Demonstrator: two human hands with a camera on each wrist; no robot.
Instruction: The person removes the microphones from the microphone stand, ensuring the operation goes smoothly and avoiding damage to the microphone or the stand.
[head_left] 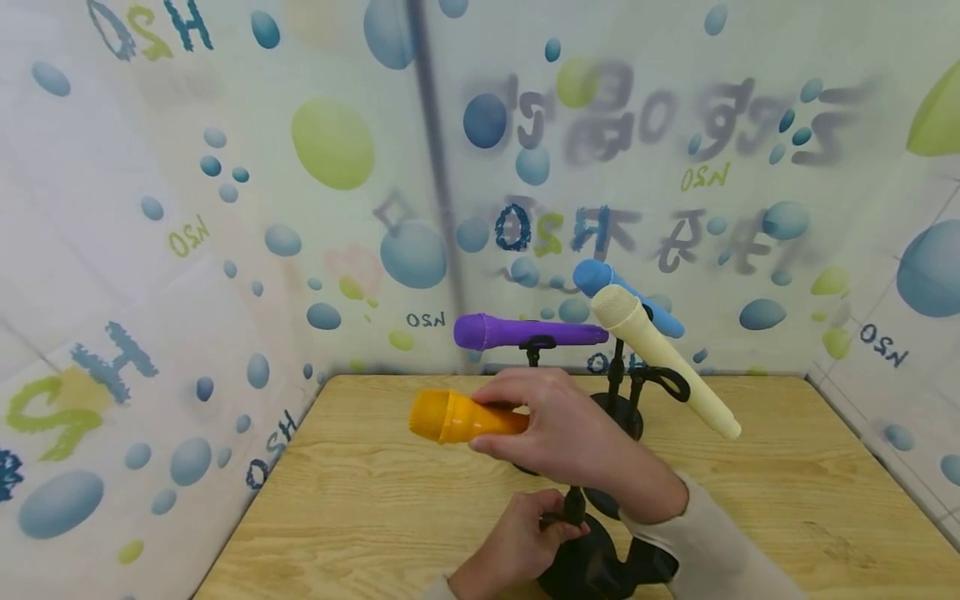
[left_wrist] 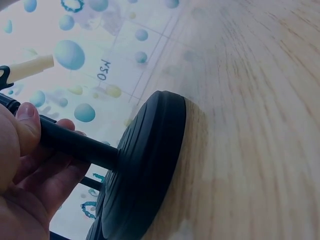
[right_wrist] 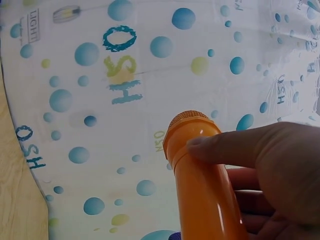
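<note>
My right hand [head_left: 562,425] grips an orange microphone [head_left: 442,417], its mesh head pointing left. In the right wrist view, the thumb lies along the orange microphone [right_wrist: 205,185] just below its head. Lower down, my left hand [head_left: 521,537] holds a black microphone stand [head_left: 577,562] by its upright. The left wrist view shows thumb and fingers around that pole, above the round base [left_wrist: 150,160], which is at the tabletop. My right hand and forearm hide the orange microphone's tail end, so I cannot tell whether it touches the stand's clip.
Behind my hands, a purple microphone [head_left: 525,332], a blue microphone [head_left: 652,308] and a cream microphone [head_left: 675,362] rest on black stands. The wooden table [head_left: 360,483] meets patterned white walls [head_left: 225,275] at the back and sides.
</note>
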